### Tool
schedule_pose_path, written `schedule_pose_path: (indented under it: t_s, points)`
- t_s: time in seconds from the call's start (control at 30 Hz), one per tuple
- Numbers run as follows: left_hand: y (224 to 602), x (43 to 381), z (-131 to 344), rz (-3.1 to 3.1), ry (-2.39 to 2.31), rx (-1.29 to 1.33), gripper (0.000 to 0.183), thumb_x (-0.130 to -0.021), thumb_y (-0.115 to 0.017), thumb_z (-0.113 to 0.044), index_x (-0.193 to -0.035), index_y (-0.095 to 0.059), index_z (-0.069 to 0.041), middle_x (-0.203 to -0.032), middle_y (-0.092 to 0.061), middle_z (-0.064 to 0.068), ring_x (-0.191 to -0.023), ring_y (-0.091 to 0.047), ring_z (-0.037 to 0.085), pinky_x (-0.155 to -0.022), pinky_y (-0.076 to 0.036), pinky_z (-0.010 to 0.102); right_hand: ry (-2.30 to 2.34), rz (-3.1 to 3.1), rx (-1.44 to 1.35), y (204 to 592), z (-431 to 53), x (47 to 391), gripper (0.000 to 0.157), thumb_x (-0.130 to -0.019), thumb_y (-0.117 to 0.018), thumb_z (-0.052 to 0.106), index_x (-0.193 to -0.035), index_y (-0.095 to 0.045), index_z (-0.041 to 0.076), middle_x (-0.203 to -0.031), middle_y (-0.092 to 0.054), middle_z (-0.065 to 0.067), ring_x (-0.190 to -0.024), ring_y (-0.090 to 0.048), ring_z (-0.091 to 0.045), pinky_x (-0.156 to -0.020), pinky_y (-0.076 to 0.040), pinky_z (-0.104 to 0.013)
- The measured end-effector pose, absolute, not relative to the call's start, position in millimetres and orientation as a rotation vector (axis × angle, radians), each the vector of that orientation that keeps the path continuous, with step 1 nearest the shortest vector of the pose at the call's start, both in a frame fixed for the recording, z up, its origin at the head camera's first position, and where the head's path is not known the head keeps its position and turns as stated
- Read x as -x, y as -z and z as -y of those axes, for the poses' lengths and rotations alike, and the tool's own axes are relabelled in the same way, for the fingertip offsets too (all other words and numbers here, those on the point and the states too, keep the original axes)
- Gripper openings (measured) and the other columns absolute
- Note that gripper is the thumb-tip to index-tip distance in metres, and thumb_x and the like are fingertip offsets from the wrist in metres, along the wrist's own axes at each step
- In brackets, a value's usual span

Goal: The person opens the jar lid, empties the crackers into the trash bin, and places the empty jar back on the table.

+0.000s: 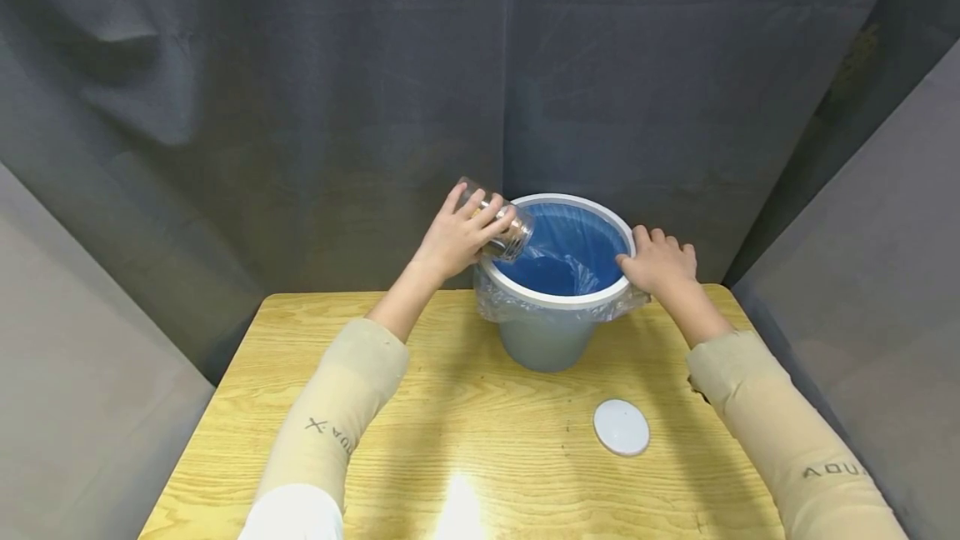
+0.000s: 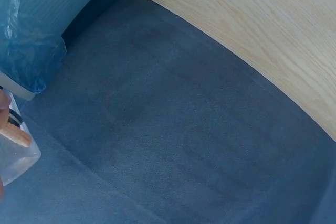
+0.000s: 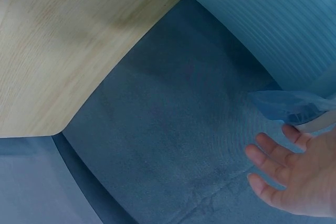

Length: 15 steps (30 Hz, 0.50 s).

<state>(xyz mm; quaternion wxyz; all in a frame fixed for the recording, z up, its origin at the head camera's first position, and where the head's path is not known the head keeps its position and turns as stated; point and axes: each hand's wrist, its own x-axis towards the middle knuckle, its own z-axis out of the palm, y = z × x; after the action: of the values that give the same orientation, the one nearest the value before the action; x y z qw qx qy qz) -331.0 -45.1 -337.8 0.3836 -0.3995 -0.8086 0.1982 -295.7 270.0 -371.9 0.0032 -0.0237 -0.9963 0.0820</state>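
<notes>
My left hand (image 1: 456, 240) grips a clear jar (image 1: 517, 233) from above, fingers wrapped over its side. The jar is tilted with its mouth over the left rim of the trash can (image 1: 551, 348). Brownish and dark pieces show through its wall, and the left wrist view catches the jar's end (image 2: 21, 161) with a tan strip inside. My right hand (image 1: 660, 263) holds the can's white rim at the right, thumb over the inner side; its other fingers (image 3: 270, 163) spread loosely outside the can. A clear plastic bag (image 1: 517, 304) lines the can and folds over its rim.
A round white lid (image 1: 621, 427) lies on the wooden table (image 1: 450, 440) in front of the can. Behind the table's back edge hangs a dark grey curtain (image 1: 337, 107). Pale grey panels (image 1: 885, 232) stand at both sides.
</notes>
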Motion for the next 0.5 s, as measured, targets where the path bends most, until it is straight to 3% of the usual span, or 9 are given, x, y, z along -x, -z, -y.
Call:
schedule_pose_path:
  t_s: [0.13, 0.5]
  points:
    - [338.9, 333.0, 43.9, 2.017, -0.497, 1.032, 0.078, -0.063, -0.079, -0.040, -0.130, -0.044, -0.025, -0.127, -0.046, 0.001, -0.116, -0.038, 0.022, -0.108, -0.027, 0.048, -0.260, 3.119, 0.076, 371.4, -269.9, 295.4, 0.063, -0.091, -0.044, 0.038, -0.135, -0.027, -0.002, -0.127, -0.035, -0.031, -0.113, -0.034, -0.048, -0.092, -0.025, -0.067]
    - [340.6, 334.9, 43.2, 1.909, -0.550, 1.029, 0.056, -0.078, -0.068, -0.023, -0.129, -0.047, -0.030, -0.127, -0.047, -0.001, -0.115, -0.039, 0.019, -0.110, -0.025, 0.046, -0.263, 3.113, 0.068, 371.1, -268.7, 295.6, 0.062, -0.090, -0.044, 0.038, -0.134, -0.028, -0.002, -0.125, -0.037, -0.030, -0.112, -0.035, -0.048, -0.092, -0.025, -0.067]
